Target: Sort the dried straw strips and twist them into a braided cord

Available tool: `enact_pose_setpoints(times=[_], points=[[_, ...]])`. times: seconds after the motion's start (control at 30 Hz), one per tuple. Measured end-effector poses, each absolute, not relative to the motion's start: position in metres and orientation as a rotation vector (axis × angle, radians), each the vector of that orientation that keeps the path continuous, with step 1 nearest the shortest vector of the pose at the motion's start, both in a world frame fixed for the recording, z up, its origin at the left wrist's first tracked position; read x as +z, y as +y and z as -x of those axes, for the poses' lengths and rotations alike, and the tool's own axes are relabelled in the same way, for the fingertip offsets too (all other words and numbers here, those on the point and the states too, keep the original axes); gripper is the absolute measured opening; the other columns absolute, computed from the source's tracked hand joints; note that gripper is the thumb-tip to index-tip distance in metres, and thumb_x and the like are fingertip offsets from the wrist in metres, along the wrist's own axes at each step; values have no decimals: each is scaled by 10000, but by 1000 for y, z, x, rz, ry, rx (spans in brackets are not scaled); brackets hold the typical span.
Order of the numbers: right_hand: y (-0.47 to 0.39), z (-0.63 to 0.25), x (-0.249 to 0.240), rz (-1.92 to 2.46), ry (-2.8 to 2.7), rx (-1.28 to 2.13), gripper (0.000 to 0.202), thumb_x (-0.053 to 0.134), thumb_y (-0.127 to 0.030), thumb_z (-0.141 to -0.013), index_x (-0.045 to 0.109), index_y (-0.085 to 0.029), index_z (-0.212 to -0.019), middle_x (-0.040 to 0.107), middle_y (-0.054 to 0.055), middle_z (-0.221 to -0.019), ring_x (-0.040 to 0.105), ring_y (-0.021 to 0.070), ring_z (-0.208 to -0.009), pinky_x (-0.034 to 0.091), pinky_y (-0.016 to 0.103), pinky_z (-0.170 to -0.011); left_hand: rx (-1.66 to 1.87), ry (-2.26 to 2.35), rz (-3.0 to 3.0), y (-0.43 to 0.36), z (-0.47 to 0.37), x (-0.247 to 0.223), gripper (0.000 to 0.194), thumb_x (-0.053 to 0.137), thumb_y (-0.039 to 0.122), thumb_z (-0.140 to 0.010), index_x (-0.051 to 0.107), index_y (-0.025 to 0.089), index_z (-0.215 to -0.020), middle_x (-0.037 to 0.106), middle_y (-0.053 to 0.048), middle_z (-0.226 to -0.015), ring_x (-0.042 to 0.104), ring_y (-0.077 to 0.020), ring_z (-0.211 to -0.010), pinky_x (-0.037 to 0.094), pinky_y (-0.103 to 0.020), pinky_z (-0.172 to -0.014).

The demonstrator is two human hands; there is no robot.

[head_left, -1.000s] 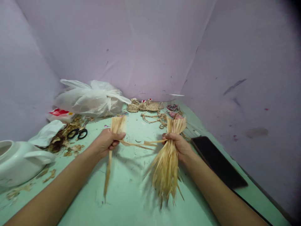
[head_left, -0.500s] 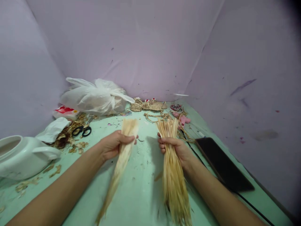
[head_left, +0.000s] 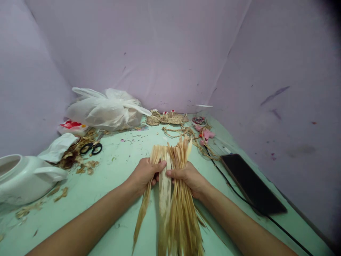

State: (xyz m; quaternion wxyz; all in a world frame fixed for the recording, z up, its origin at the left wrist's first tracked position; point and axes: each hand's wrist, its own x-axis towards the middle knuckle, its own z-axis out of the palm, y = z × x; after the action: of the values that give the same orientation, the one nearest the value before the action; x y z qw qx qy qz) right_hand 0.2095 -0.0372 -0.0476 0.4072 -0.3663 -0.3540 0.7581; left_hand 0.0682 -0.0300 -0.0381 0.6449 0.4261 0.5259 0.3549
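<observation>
Side by side, my two hands meet over the green tabletop. My right hand is closed around a thick bundle of dried straw-coloured leaf strips, whose long ends hang toward me. Against the bundle's left side lies a wide pale strip, at my right thumb. My left hand pinches a narrower bunch of dried strips, its thumb resting near the pale strip. The fingers behind the strips are mostly hidden.
A white teapot-like vessel stands at left, near black-handled scissors and dry scraps. A white plastic bag, woven straw pieces and a pink glue gun lie at the back. A dark phone or tablet and cable are at right.
My hands have come together from apart. The wide pale strip that was in my left hand now lies against the bundle in my right; my left hand grips a narrower bunch.
</observation>
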Motion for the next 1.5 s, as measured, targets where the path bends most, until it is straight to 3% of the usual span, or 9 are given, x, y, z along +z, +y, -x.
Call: enact_pose_setpoints(times=[0.17, 0.47, 0.7, 0.87, 1.0, 1.1, 1.23, 1.33, 1.5], points=[[-37, -209, -48, 874, -972, 1821, 355, 691, -214, -569, 632, -98, -900, 684, 91, -735, 635, 236, -684, 489, 374, -686, 772, 1305, -1086, -29, -66, -35, 154, 619, 208, -554, 480, 145, -532, 389, 56, -389, 333, -48, -357, 218, -175, -352], [-38, -204, -55, 1163, -1091, 1465, 305, 634, -149, -533, 635, -104, -835, 670, 50, -760, 607, 199, -705, 487, 294, -646, 835, 1307, -1058, -36, -79, -32, 159, 524, 104, -555, 414, 162, -456, 322, 80, -359, 258, -36, -348, 197, -191, -379], [-31, -207, -55, 1307, -1050, 1332, 166, 539, -92, -515, 610, -122, -663, 609, -3, -581, 546, 142, -548, 435, 234, -502, 802, 1153, -1030, -33, -73, -26, 207, 599, 225, -551, 419, 163, -470, 324, 68, -341, 243, -32, -321, 136, -188, -343], [-17, -223, -56, 1339, -904, 1362, 53, 554, -107, -494, 539, -138, -534, 518, -27, -425, 475, 114, -397, 390, 236, -401, 973, 1059, -939, -10, -29, 6, 192, 672, 205, -528, 512, 131, -605, 458, 31, -470, 298, -17, -348, 106, -163, -341], [-9, -232, -56, 1391, -820, 1349, 73, 575, -114, -481, 525, -150, -520, 533, -9, -403, 506, 140, -386, 406, 257, -389, 1197, 930, -812, -2, 14, 46, 40, 476, 116, -704, 515, 116, -716, 468, 35, -521, 267, 13, -375, 114, -130, -398], [-8, -234, -56, 1385, -803, 1362, 98, 595, -116, -476, 522, -150, -531, 533, -16, -397, 505, 137, -378, 411, 261, -393, 1340, 843, -789, -4, 32, 64, 162, 355, 123, -795, 479, 127, -691, 374, 43, -473, 200, 7, -374, 91, -127, -398], [-8, -236, -54, 1322, -800, 1421, 112, 605, -114, -485, 517, -143, -548, 540, -15, -409, 511, 131, -382, 413, 258, -404, 1399, 839, -840, -4, 41, 65, 131, 531, 259, -732, 464, 194, -640, 328, 50, -434, 125, -34, -360, 90, -188, -345], [-9, -236, -50, 1266, -795, 1496, 128, 620, -120, -497, 520, -142, -574, 554, -7, -427, 520, 133, -392, 422, 258, -413, 1365, 805, -862, 0, 38, 56, 118, 565, 251, -706, 488, 183, -648, 323, 61, -426, 111, -21, -350, 76, -178, -347], [-17, -229, -43, 1130, -687, 1770, 205, 623, -119, -535, 584, -131, -736, 580, -5, -483, 551, 131, -432, 450, 249, -460, 1070, 993, -1057, -3, -8, 20, 180, 661, 213, -597, 490, 155, -586, 372, 68, -425, 238, -3, -327, 85, -168, -343]])
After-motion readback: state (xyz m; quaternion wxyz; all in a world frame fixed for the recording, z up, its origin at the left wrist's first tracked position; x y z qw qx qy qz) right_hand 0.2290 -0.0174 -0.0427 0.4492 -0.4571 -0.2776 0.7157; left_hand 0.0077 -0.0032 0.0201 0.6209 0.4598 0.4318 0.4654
